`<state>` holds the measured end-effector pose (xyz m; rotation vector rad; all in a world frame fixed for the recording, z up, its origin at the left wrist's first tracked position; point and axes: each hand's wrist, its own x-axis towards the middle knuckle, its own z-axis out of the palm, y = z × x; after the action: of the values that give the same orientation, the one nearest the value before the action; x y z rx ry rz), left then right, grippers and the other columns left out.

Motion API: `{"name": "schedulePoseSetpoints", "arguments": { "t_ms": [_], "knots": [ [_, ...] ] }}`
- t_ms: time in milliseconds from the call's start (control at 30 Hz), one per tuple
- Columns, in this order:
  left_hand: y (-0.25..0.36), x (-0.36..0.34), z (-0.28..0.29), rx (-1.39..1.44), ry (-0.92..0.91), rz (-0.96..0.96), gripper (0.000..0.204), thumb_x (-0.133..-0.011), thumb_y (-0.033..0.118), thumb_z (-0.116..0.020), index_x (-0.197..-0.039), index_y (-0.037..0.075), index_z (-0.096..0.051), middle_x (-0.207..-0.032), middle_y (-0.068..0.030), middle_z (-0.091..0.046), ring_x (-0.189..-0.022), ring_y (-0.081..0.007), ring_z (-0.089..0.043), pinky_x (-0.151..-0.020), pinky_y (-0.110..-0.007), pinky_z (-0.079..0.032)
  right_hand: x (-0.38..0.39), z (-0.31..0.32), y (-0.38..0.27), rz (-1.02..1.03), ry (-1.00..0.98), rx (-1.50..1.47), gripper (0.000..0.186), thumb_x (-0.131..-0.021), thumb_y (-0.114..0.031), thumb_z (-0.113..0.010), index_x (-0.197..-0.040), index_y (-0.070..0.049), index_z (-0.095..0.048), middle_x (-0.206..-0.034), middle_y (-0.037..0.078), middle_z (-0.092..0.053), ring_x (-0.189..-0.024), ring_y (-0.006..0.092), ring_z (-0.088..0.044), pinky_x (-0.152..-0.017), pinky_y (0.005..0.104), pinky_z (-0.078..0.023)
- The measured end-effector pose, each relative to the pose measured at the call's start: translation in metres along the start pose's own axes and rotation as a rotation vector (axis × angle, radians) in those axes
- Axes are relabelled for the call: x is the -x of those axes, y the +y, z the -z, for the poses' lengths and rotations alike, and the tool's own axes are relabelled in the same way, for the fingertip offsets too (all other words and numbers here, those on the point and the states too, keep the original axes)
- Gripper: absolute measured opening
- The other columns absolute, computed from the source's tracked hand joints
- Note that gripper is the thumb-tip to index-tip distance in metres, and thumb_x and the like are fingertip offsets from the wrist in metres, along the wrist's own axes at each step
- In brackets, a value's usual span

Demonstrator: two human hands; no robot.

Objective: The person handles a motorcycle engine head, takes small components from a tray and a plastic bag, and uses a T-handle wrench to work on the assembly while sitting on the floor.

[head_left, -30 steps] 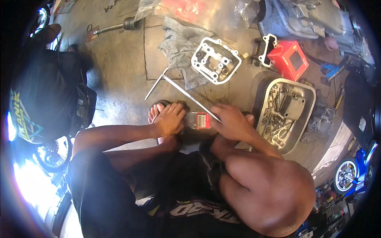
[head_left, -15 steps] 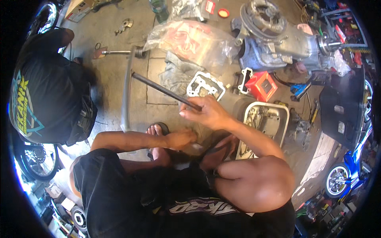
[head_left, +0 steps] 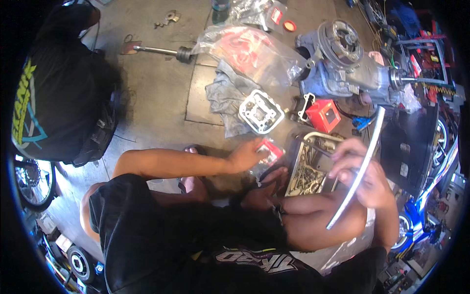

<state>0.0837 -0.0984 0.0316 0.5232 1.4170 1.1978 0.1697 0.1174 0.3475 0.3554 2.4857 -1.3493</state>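
My right hand (head_left: 374, 185) is closed around a T-handle wrench (head_left: 364, 166), with its pale crossbar slanting in front of the fingers. The wrench's dark shaft reaches left over the metal tray (head_left: 295, 166), which holds several bolts and small metal parts. Between the fingers of my left hand (head_left: 243, 157) is a small clear plastic packet (head_left: 272, 151) with a red and white label. Just beyond that packet lies a white-rimmed metal cover (head_left: 243, 120), partly on a grey rag (head_left: 226, 95).
A large engine (head_left: 338, 68) stands at the far right, with a red box (head_left: 324, 115) nearer me. Clear plastic bags (head_left: 245, 46) lie beyond the rag, beside a metal shaft (head_left: 156, 50). Another person (head_left: 61, 98) crouches at the left. A blue motorcycle (head_left: 416, 220) is at right.
My right hand has moved right and nearer me, swinging the wrench's crossbar from left to right. My left hand has moved right and forward, and the packet now shows clearly.
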Motion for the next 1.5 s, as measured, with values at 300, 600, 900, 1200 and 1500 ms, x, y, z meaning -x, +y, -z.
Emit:
{"name": "schedulePoseSetpoints", "arguments": {
  "t_ms": [300, 600, 900, 1200, 1500],
  "knots": [
    [-0.003, 0.007, 0.014, -0.027, 0.274, -0.075, 0.034, -0.100, 0.018, -0.062, -0.127, 0.001, -0.050, -0.102, -0.0062, -0.065, -0.096, -0.0142, -0.060, -0.087, -0.030, -0.050, 0.070, -0.011, -0.020, -0.463, 0.092, -0.208, 0.017, -0.084, 0.001, -0.071, -0.099, -0.001, -0.064, -0.105, 0.019, -0.070, -0.100, 0.0276, -0.068, -0.083, 0.0343, -0.052],
    [-0.002, 0.001, -0.004, 0.154, 0.238, -0.039, 0.028, -0.103, 0.019, -0.059, -0.130, 0.010, -0.056, -0.100, -0.0038, -0.070, -0.080, -0.0110, -0.064, -0.062, -0.028, -0.055, 0.137, -0.071, -0.029, -0.507, 0.470, -0.427, 0.047, -0.091, -0.047, -0.072, -0.092, -0.004, -0.053, -0.086, 0.013, -0.053, -0.069, 0.0187, -0.061, -0.059, 0.0287, -0.049],
    [0.032, -0.018, -0.074, 0.814, 0.467, 0.082, 0.033, -0.110, 0.031, -0.044, -0.129, 0.007, -0.056, -0.111, -0.0079, -0.066, -0.094, -0.0134, -0.060, -0.081, -0.030, -0.052, 0.106, -0.091, -0.036, -0.587, 0.653, -0.213, 0.023, -0.105, -0.019, -0.055, -0.118, 0.000, -0.057, -0.080, 0.009, -0.060, -0.052, 0.0032, -0.041, -0.047, 0.0195, -0.029],
    [0.038, -0.037, -0.106, 1.081, 0.762, 0.274, 0.021, -0.104, 0.031, -0.057, -0.120, 0.020, -0.051, -0.106, -0.0038, -0.063, -0.079, -0.0178, -0.060, -0.059, -0.035, -0.051, 0.078, -0.078, -0.017, -0.489, 0.620, -0.167, 0.024, -0.104, -0.018, -0.053, -0.109, 0.006, -0.059, -0.096, 0.018, -0.064, -0.069, 0.0136, -0.059, -0.060, 0.0255, -0.045],
    [0.022, -0.047, -0.093, 1.195, 0.793, 0.381, 0.026, -0.095, 0.036, -0.069, -0.112, 0.026, -0.052, -0.110, -0.0020, -0.059, -0.101, -0.0274, -0.054, -0.062, -0.061, -0.044, 0.066, -0.073, -0.009, -0.432, 0.556, -0.092, 0.021, -0.103, -0.013, -0.052, -0.108, 0.006, -0.059, -0.089, 0.016, -0.064, -0.067, 0.0144, -0.060, -0.060, 0.0268, -0.047]
  ]
}}
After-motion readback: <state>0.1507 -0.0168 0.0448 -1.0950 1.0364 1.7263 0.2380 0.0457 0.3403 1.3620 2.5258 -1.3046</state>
